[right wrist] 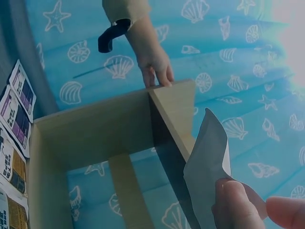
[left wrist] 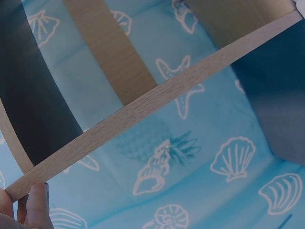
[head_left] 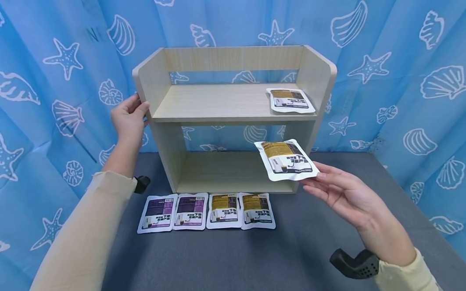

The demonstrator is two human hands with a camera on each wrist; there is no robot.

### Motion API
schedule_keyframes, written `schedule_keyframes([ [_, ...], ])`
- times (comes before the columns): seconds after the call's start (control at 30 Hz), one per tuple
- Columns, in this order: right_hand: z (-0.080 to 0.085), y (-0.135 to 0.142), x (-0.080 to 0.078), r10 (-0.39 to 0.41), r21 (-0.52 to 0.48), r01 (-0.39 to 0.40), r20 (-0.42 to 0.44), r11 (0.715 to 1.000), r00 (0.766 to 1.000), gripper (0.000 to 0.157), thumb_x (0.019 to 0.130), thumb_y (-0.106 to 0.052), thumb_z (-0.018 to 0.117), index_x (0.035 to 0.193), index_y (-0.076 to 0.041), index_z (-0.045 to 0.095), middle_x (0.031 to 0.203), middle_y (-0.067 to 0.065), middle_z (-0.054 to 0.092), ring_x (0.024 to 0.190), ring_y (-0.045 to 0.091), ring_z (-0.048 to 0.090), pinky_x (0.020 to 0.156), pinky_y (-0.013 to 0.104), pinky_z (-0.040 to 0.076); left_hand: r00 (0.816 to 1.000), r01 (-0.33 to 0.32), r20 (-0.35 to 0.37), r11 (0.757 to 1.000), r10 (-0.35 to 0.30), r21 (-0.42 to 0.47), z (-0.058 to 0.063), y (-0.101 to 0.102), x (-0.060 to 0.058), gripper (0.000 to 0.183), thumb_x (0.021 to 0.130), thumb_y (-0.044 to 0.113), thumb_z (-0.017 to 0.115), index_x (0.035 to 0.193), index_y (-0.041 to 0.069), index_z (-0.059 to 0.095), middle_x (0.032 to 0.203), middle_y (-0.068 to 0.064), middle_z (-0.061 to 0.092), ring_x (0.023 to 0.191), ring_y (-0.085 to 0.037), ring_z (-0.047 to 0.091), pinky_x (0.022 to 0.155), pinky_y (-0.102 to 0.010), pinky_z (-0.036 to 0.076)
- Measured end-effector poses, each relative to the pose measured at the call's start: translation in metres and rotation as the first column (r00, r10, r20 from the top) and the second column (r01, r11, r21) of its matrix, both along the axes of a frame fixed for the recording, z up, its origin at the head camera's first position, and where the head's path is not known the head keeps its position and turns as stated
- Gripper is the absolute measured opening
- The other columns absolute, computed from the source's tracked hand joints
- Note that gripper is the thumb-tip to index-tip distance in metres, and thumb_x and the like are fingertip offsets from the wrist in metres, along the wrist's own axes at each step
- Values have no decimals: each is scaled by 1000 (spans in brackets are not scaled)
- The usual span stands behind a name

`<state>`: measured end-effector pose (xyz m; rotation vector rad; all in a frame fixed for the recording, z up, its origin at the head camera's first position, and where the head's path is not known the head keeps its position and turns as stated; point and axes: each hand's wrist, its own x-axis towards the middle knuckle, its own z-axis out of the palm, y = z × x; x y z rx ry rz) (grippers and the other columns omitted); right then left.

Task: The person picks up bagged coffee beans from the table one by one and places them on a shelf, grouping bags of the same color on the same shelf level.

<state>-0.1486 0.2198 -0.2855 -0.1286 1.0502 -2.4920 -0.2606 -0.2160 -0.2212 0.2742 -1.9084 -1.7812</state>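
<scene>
A flat white sachet (head_left: pixel 287 160) with a yellow-brown label is pinched at its near right corner by my right hand (head_left: pixel 350 196), in front of the shelf's lower opening. The right wrist view shows this sachet (right wrist: pixel 207 164) edge-on, thumb and fingers at its corner. My left hand (head_left: pixel 130 118) grips the left side panel of a pale wooden two-tier shelf (head_left: pixel 215 100). In the left wrist view its fingertips (left wrist: pixel 38 202) lie against the panel's edge. A similar sachet (head_left: pixel 291 100) lies at the right end of the upper tier.
In front of the shelf, a row on the dark grey table (head_left: pixel 223 264) holds two purple-labelled sachets (head_left: pixel 156 214) at left and two yellow-brown ones (head_left: pixel 257 211) at right. A blue seashell-patterned curtain (head_left: pixel 393 110) hangs behind the shelf and along the sides.
</scene>
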Motion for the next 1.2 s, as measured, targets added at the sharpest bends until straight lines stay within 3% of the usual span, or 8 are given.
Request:
schedule_keyframes([
  [0.17, 4, -3, -3, 18, 18, -18, -31, 1000, 999, 32, 100, 7, 42, 130, -2, 47, 122, 19, 62, 112, 28, 62, 94, 38, 51, 1000, 1, -2, 1000, -1, 11, 0, 0, 0, 42, 95, 23, 63, 136, 19, 58, 137, -5, 57, 122, -17, 56, 98, -36, 48],
  [0.3, 9, -6, -4, 29, 44, -26, -57, 999, 998, 53, 100, 7, 42, 147, -2, 19, 123, 18, 61, 113, 28, 61, 94, 37, 50, 1000, 3, 0, 1000, -3, 16, 0, 0, 0, 42, 95, 23, 63, 136, 19, 58, 137, -5, 57, 122, -17, 56, 99, -36, 47],
  [0.37, 11, -7, -5, 25, 60, -22, -64, 998, 998, 58, 101, 7, 42, 150, -1, 13, 123, 17, 61, 114, 27, 61, 95, 37, 50, 1000, 2, 2, 1000, -2, 14, 1, 0, 0, 42, 95, 23, 63, 136, 19, 58, 137, -5, 57, 122, -17, 56, 99, -36, 47],
  [0.43, 14, -8, -5, 22, 64, -18, -67, 998, 997, 54, 100, 7, 42, 148, -1, 18, 123, 17, 61, 114, 27, 61, 95, 37, 50, 1000, 2, 2, 1000, -2, 9, 1, 0, 0, 42, 95, 23, 63, 136, 19, 58, 137, -5, 57, 122, -17, 56, 98, -36, 47],
  [0.57, 17, -10, -6, 17, 47, -14, -69, 999, 997, 33, 100, 7, 42, 132, -1, 48, 123, 18, 61, 113, 28, 61, 94, 38, 50, 1000, 0, 0, 1000, 0, -4, 0, -1, 0, 42, 95, 23, 62, 136, 19, 58, 137, -5, 57, 122, -17, 57, 98, -36, 48],
  [0.67, 20, -10, -7, 16, 42, -12, -74, 999, 997, 29, 100, 7, 43, 123, -3, 58, 123, 18, 61, 112, 29, 61, 93, 38, 51, 1000, 1, -3, 1000, -1, -7, 0, -1, 0, 41, 95, 23, 62, 136, 19, 58, 136, -5, 57, 121, -17, 57, 98, -36, 48],
  [0.97, 31, -11, -11, 37, 4, -37, -84, 999, 996, 30, 100, 8, 42, 122, -1, 61, 123, 19, 61, 111, 30, 62, 92, 39, 52, 1000, 8, -11, 1000, -8, -15, -1, 0, -1, 41, 95, 24, 61, 136, 19, 58, 136, -6, 57, 121, -17, 57, 98, -36, 48],
  [1.2, 42, -17, -17, -9, 55, 13, -80, 998, 997, 30, 99, 8, 46, 123, -3, 59, 123, 16, 62, 110, 29, 63, 92, 39, 52, 1000, 6, -7, 1000, -6, -24, -2, -1, 0, 41, 95, 25, 61, 136, 20, 58, 136, -5, 57, 121, -16, 57, 97, -35, 49],
])
